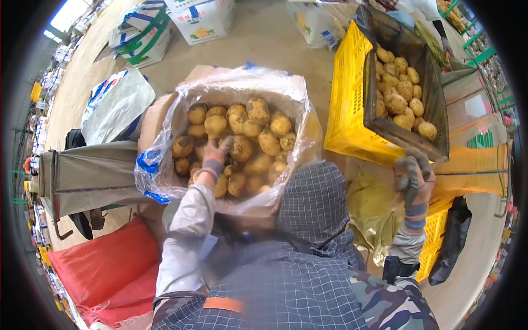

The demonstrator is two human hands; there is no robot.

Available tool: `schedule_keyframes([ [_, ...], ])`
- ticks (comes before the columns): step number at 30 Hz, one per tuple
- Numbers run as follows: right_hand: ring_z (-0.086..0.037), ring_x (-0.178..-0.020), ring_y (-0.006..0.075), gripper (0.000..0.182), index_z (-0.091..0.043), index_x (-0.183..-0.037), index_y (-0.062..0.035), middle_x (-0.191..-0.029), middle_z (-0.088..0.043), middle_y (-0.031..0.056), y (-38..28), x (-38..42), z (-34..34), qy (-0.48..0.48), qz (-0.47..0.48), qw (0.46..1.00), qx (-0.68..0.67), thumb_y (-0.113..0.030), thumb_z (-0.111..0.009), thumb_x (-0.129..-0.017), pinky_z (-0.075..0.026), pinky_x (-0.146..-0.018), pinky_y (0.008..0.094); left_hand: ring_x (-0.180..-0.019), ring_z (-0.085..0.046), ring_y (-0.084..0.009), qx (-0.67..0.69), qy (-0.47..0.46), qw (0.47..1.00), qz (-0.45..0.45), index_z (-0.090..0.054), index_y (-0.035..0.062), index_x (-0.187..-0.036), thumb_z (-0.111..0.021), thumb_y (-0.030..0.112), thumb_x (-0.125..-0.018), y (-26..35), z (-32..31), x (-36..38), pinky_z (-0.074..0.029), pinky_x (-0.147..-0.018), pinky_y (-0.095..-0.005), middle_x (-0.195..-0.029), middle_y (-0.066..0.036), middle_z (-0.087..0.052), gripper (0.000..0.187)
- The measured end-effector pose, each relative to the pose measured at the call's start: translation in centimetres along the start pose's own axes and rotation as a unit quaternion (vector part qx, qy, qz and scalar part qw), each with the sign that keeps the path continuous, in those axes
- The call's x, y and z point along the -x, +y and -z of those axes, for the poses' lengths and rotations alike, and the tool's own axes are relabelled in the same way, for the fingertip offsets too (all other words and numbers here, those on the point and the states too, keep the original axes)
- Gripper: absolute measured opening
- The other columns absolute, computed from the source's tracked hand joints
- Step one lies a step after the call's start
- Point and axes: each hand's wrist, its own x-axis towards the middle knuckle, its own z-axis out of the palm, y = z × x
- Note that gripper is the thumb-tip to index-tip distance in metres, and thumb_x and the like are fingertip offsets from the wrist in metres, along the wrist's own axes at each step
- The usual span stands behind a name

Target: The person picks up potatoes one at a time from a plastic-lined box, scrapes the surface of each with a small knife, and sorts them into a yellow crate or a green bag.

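Potatoes (258, 165) fill a cardboard box (206, 71) lined with clear plastic film (297, 93). In a gloved state, my left hand (213, 157) reaches into this box with its fingers apart, touching the potatoes below a rounder potato (215, 125). To the right, a yellow plastic crate (349, 93) with a dark inner lining stands tilted, with more potatoes (399, 88) in it. My right hand (415, 179), in a grey glove, has its fingers curled at the near edge of the crate. Part of that grip is hidden.
White printed cartons (201, 22) stand beyond the box, with a green and white carton (144, 36) at left. A grey cloth-covered panel (99, 170) and red sacks (110, 264) lie left. Yellowish plastic (374, 203) hangs below the crate. A person's arm (434, 16) shows at upper right.
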Motion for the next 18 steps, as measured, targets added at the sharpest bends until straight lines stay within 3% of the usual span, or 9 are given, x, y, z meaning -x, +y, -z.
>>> schedule_keyframes([
  [1, -0.047, -0.056, 0.0018, 0.03, -0.062, -0.12, 0.0015, -0.091, -0.07, 0.006, -1.4, -0.4, -2.9, -0.026, 0.024, 0.999, 0.021, -0.016, -0.061, -0.096, -0.036, -0.049, 0.0174, -0.093, -0.064, -0.0189, -0.14, 0.058, 0.988, -0.012, -0.064, 0.0059, -0.125, -0.076, 0.052, -0.084, -0.4, -1.0, -0.8, -0.055, -0.076, -0.0354, -0.103, -0.009, -0.067, 0.062],
  [2, -0.049, -0.057, 0.0021, 0.03, -0.062, -0.12, 0.0019, -0.091, -0.071, 0.0065, -3.0, -0.2, -6.1, -0.047, 0.045, 0.997, 0.043, -0.015, -0.061, -0.096, -0.038, -0.051, 0.0174, -0.098, -0.065, -0.0228, 0.048, -0.072, 0.992, 0.094, -0.061, 0.0076, -0.128, -0.075, 0.052, -0.085, 0.4, -1.2, -0.4, -0.056, -0.081, -0.0397, -0.109, -0.01, -0.067, 0.064],
  [3, -0.052, -0.059, 0.0029, 0.03, -0.062, -0.12, 0.0025, -0.09, -0.07, 0.0067, -4.5, 0.1, -9.1, -0.062, 0.009, 0.998, 0.002, -0.015, -0.062, -0.095, -0.04, -0.053, 0.0181, -0.102, -0.065, -0.0267, 0.197, -0.162, 0.938, 0.236, -0.059, 0.0094, -0.132, -0.074, 0.053, -0.085, 1.4, -1.5, 0.1, -0.056, -0.087, -0.044, -0.116, -0.012, -0.066, 0.066],
  [6, -0.059, -0.07, 0.0052, 0.03, -0.063, -0.118, 0.0031, -0.092, -0.07, 0.0076, -4.5, 0.5, -14.0, -0.173, -0.053, 0.979, -0.094, -0.013, -0.063, -0.093, -0.047, -0.061, 0.0195, -0.111, -0.062, -0.0297, 0.311, -0.267, 0.863, 0.295, -0.049, 0.0138, -0.141, -0.074, 0.051, -0.086, 1.8, -1.8, -0.5, -0.057, -0.088, -0.0506, -0.128, -0.014, -0.059, 0.071],
  [8, -0.061, -0.074, 0.0064, 0.03, -0.063, -0.118, 0.0023, -0.094, -0.07, 0.0073, -4.8, 1.3, -17.3, -0.211, -0.059, 0.974, -0.058, -0.013, -0.063, -0.092, -0.05, -0.065, 0.0209, -0.113, -0.062, -0.0286, 0.318, -0.352, 0.851, 0.226, -0.049, 0.0136, -0.141, -0.076, 0.048, -0.085, -0.6, -2.8, -2.9, -0.056, -0.092, -0.0475, -0.129, -0.014, -0.059, 0.071],
  [12, -0.067, -0.08, 0.016, 0.031, -0.064, -0.118, 0.0, -0.098, -0.071, 0.0099, -4.3, 2.2, -20.0, -0.256, -0.032, 0.965, -0.034, -0.013, -0.066, -0.09, -0.054, -0.074, 0.0289, -0.118, -0.059, -0.0267, 0.336, -0.269, 0.841, 0.328, -0.049, 0.0107, -0.141, -0.08, 0.044, -0.081, 1.7, -3.0, -3.0, -0.051, -0.104, -0.0395, -0.134, -0.012, -0.058, 0.075],
  [16, -0.067, -0.09, 0.0372, 0.039, -0.065, -0.12, -0.003, -0.101, -0.071, 0.0189, -3.0, 2.1, -20.5, -0.232, 0.073, 0.941, 0.233, -0.025, -0.069, -0.089, -0.053, -0.084, 0.0387, -0.121, -0.059, -0.0264, 0.159, -0.32, 0.933, 0.035, -0.048, 0.0057, -0.143, -0.074, 0.038, -0.087, -0.3, -1.2, 0.0, -0.052, -0.104, -0.0428, -0.138, -0.013, -0.057, 0.069],
  [17, -0.068, -0.091, 0.0373, 0.04, -0.065, -0.12, -0.0016, -0.101, -0.071, 0.0198, -2.9, 2.2, -20.5, -0.227, 0.06, 0.936, 0.261, -0.024, -0.071, -0.087, -0.054, -0.084, 0.0394, -0.122, -0.059, -0.0263, 0.105, -0.327, 0.938, -0.044, -0.048, 0.0045, -0.143, -0.072, 0.036, -0.088, -0.4, -0.4, 0.2, -0.052, -0.103, -0.0437, -0.139, -0.014, -0.057, 0.068],
  [18, -0.068, -0.092, 0.0374, 0.042, -0.064, -0.12, -0.0003, -0.101, -0.07, 0.0207, -2.2, 2.2, -20.4, -0.221, 0.047, 0.93, 0.289, -0.023, -0.072, -0.086, -0.054, -0.083, 0.0402, -0.123, -0.059, -0.0262, 0.149, -0.337, 0.929, -0.031, -0.047, 0.0038, -0.144, -0.07, 0.034, -0.09, 0.1, 0.2, 0.0, -0.052, -0.104, -0.044, -0.14, -0.014, -0.056, 0.066],
])
